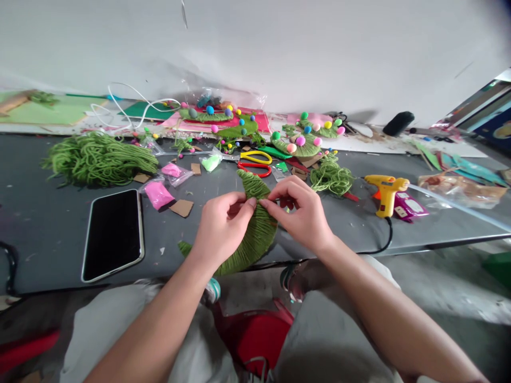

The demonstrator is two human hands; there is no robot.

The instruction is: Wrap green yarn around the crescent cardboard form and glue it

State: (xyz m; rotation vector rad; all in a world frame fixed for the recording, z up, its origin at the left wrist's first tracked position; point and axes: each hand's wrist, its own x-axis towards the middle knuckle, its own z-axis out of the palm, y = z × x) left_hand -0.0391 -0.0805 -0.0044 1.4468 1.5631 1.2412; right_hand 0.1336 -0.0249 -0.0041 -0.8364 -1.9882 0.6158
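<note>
A crescent shape wrapped in green yarn [255, 236] lies at the table's front edge, one pointed tip facing away from me and the other to the left. My left hand [223, 226] grips its left side, with the thumb pressed on the wrapped face. Thumb and fingers of my right hand [301, 210] pinch together at the crescent's upper right edge, close to my left thumb. Whatever sits between those right fingertips is too small to make out. Just beyond my hands are scissors [255, 169] with one yellow and one red handle.
A phone [114, 234] and a green yarn bundle [101, 159] lie on the left. To the right are loose green yarn [332, 178] and a yellow glue gun [385, 192] with its black cord. Pompom-decorated green crescents [299, 148] stand at the back, near pink clay packets [157, 194].
</note>
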